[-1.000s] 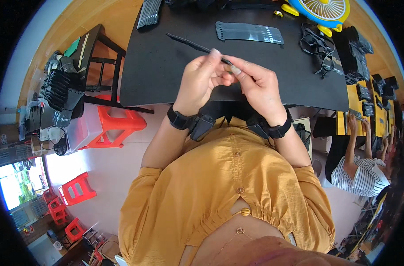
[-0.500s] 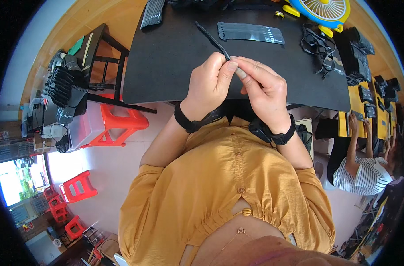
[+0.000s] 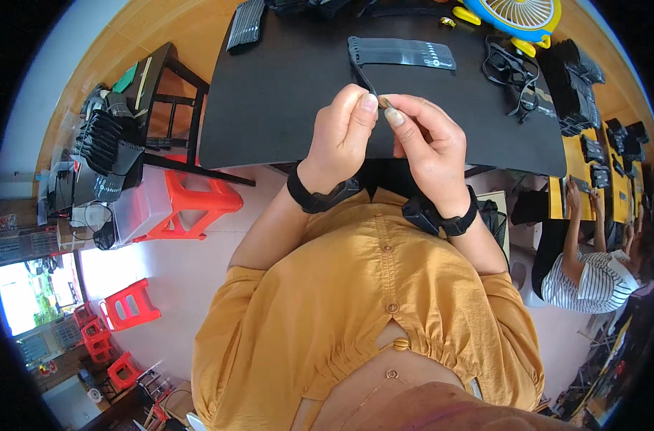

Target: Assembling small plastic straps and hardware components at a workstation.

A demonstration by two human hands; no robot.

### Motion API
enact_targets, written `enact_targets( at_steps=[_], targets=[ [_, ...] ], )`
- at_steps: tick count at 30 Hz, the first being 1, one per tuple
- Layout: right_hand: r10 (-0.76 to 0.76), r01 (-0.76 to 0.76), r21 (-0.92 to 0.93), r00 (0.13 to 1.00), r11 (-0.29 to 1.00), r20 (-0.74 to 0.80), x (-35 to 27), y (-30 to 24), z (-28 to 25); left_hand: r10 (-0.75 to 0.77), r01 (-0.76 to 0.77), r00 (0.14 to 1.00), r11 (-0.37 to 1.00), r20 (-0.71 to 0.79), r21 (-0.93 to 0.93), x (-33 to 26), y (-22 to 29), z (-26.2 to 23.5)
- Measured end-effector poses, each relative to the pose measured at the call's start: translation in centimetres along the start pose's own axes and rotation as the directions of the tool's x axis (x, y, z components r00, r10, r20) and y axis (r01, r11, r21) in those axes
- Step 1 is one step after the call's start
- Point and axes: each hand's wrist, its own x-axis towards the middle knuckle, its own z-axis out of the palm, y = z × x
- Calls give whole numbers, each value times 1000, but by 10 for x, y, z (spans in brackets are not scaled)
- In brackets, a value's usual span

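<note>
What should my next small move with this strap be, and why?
Perhaps slide your left hand along the strap toward its far end while your right hand anchors it: both pinch close together, leaving the length beyond unheld.

A black table stood over a pale floor, with an orange-tan wall beyond it. To its left were a dark-legged side table and several red plastic stools. A window shone brightly at the far left; yellow tables stood at the right.
</note>
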Motion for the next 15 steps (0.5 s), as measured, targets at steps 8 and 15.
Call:
enact_targets(
  at_steps=[8, 15],
  targets=[
    [30, -30, -13, 1000, 999, -5, 2, -4, -2, 66, -69, 997, 994, 34, 87, -5, 11, -4],
    [-129, 128, -37, 992, 991, -10, 3, -3, 3, 67, -65, 997, 996, 31, -64, -10, 5, -3]
  ],
)
